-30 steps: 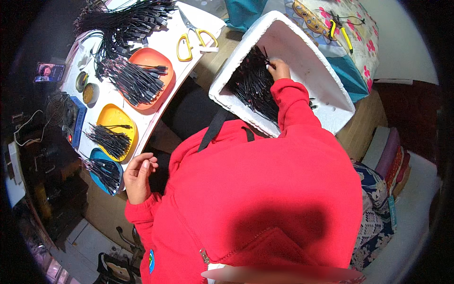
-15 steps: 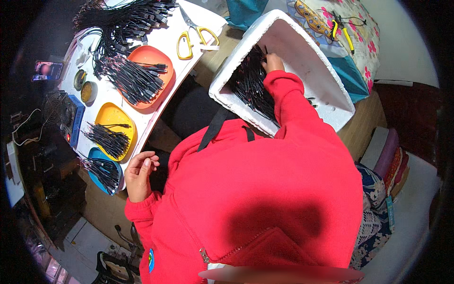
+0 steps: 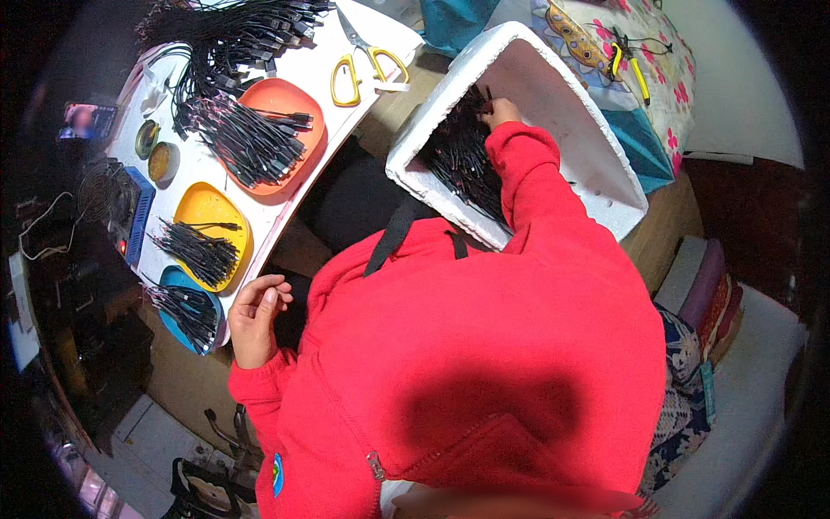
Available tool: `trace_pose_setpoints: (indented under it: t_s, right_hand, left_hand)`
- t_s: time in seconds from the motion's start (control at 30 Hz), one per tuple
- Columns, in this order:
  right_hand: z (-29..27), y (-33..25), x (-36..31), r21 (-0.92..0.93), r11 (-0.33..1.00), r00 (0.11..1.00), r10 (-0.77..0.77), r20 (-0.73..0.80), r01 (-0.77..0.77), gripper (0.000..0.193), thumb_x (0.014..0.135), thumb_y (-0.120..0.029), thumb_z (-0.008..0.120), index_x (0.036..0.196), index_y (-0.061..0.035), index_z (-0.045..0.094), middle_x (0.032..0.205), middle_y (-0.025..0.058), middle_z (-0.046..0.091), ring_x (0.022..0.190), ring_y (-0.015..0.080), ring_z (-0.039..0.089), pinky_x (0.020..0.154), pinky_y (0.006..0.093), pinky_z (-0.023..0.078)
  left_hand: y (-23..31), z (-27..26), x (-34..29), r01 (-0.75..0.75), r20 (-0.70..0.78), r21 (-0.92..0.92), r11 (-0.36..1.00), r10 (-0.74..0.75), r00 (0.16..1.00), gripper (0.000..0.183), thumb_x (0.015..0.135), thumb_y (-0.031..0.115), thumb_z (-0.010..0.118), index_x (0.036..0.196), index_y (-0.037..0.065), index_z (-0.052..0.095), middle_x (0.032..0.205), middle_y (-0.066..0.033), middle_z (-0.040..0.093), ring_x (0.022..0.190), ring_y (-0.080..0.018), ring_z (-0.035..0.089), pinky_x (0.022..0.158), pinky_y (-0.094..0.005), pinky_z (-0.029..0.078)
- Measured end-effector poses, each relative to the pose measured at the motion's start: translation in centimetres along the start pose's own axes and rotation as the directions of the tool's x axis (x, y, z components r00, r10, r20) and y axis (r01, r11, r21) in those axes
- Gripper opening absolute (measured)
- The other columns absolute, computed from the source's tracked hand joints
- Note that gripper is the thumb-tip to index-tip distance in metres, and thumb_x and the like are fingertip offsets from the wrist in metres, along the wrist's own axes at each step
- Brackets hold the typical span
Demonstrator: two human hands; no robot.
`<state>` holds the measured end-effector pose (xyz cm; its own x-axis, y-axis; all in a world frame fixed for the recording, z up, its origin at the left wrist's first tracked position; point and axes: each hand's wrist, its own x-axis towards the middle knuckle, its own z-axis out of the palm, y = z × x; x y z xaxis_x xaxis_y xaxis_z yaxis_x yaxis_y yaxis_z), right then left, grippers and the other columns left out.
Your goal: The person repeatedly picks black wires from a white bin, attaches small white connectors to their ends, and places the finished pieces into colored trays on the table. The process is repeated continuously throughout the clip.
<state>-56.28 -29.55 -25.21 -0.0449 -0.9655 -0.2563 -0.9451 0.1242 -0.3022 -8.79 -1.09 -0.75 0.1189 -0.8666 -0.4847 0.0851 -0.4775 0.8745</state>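
Note:
A white foam box point(image 3: 603, 143) stands ahead to the right, with a heap of short black cables point(image 3: 467, 160) along its left side. My right hand point(image 3: 501, 112) reaches into it at the far end of the heap. Its fingers are closed, and the dark end of a black cable pokes out beside them; the fingertips are partly hidden. By the near edge of the white table point(image 3: 290, 195), my left hand point(image 3: 253, 318) hovers with fingers loosely bent and apart, holding nothing. Nearest to it are a blue tray point(image 3: 173, 281) and a yellow tray point(image 3: 207, 197), both bearing black cables.
An orange tray point(image 3: 313, 130) of cables lies farther along the table, below a large cable bundle point(image 3: 233, 26). Yellow-handled scissors point(image 3: 353, 60) lie beside it. Two small round tins point(image 3: 161, 163), a blue device point(image 3: 138, 216) and a lit phone point(image 3: 86, 121) sit left. Yellow-handled pliers point(image 3: 638, 80) rest on flowered cloth.
The view has shifted slightly. My right hand stays at the far end of the cable heap, its fingers turned a little; my left hand has hardly moved.

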Motion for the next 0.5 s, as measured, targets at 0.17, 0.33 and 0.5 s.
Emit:
trace_pose_setpoints:
  t_s: [0.17,0.33,0.5]
  right_hand:
    - [-1.5,-2.3,-0.7,0.094,0.995,0.994,0.054,-0.092,-0.046,0.024,0.071,-0.020,0.077,0.090,-0.0065,0.072,0.096,0.0208,0.067,0.093,0.0390,0.063,0.083,0.0457,0.050]
    - [-0.7,-3.3,0.6,0.112,0.994,0.971,0.025,-0.237,0.002,0.020,0.077,-0.020,0.069,0.093,-0.0091,0.071,0.091,0.0205,0.066,0.087,0.0397,0.064,0.077,0.0463,0.051]
    - [4.1,-3.3,4.5,-0.365,0.920,0.967,-0.209,-0.146,0.144,0.030,0.085,-0.019,0.059,0.111,-0.0046,0.064,0.103,0.0183,0.067,0.093,0.0375,0.065,0.081,0.0448,0.052]
  left_hand:
    - [0.0,0.2,-0.1,-0.009,-0.013,-0.008,1.000,0.009,1.000,0.021,0.091,0.010,0.059,0.108,-0.004,0.061,0.095,-0.0096,0.066,0.080,-0.0116,0.060,0.073,-0.0224,0.046]
    - [0.3,0.6,0.1,-0.003,0.012,0.011,1.000,0.002,1.000,0.021,0.092,0.010,0.058,0.108,-0.004,0.061,0.094,-0.0094,0.066,0.080,-0.0115,0.060,0.073,-0.0227,0.046]
    - [0.4,0.8,0.2,0.007,0.017,0.017,1.000,-0.007,1.000,0.021,0.092,0.010,0.057,0.108,-0.003,0.062,0.094,-0.0089,0.066,0.080,-0.0116,0.060,0.072,-0.0224,0.046]
